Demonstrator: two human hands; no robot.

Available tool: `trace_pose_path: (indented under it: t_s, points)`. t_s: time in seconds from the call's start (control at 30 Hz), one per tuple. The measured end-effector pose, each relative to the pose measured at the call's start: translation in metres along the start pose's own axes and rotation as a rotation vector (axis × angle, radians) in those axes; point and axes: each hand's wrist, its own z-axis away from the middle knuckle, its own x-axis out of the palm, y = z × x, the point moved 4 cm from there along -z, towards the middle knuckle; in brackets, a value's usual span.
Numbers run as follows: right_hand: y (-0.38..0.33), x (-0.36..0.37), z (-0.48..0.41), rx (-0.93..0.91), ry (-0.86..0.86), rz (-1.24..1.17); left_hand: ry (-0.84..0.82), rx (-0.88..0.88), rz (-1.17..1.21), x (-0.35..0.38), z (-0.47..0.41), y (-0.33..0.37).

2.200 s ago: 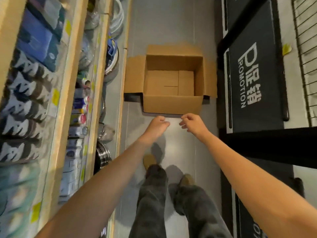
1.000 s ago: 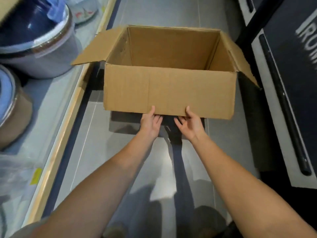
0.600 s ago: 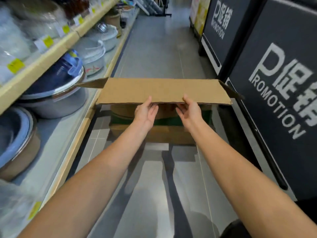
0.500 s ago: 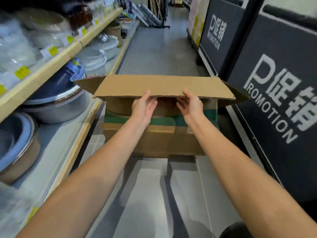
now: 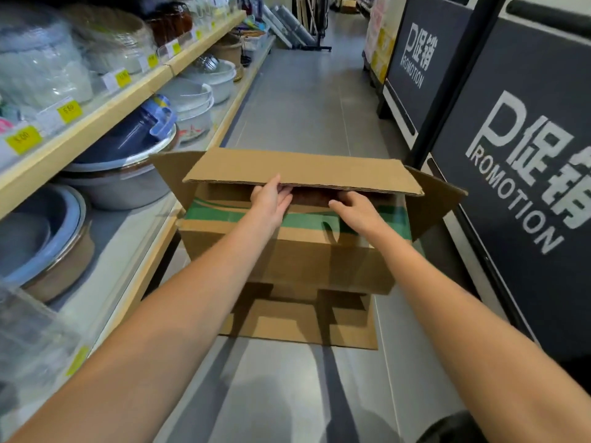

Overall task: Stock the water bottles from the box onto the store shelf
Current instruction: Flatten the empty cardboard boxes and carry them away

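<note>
Here, grey aisle floor [image 5: 307,100], shelf [image 5: 96,121] left; left hand [image 5: 270,199] pinches box flap [image 5: 303,171], right hand [image 5: 355,211] grip unclear.

Both bare arms reach forward, nearly parallel, the left hand [image 5: 270,199] pinching the flap of the box [image 5: 303,169], thumb above and fingers beneath, the right hand [image 5: 355,209] palm-down, fingers hooked under it
</note>
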Motion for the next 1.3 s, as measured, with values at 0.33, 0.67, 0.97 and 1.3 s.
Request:
trace_pose_path:
  t_s: [0.33, 0.67, 0.97, 1.3]
  points:
    - [0.033, 0.002, -0.007, -0.138, 0.049, 0.626, 0.086, 0.300, -0.829, -0.038, 0.001, -0.022]
    - [0.039, 0.014, -0.019, -0.185, 0.058, 0.800, -0.162, -0.601, -1.175, -0.105, 0.004, -0.091]
    - [0.038, 0.021, -0.021, -0.159, 0.113, 0.867, -0.026, -0.568, -0.516, -0.090, -0.001, -0.116]
    - [0.027, 0.024, -0.019, -0.181, 0.151, 0.786, 0.156, -0.409, -0.182, -0.096, -0.008, -0.106]
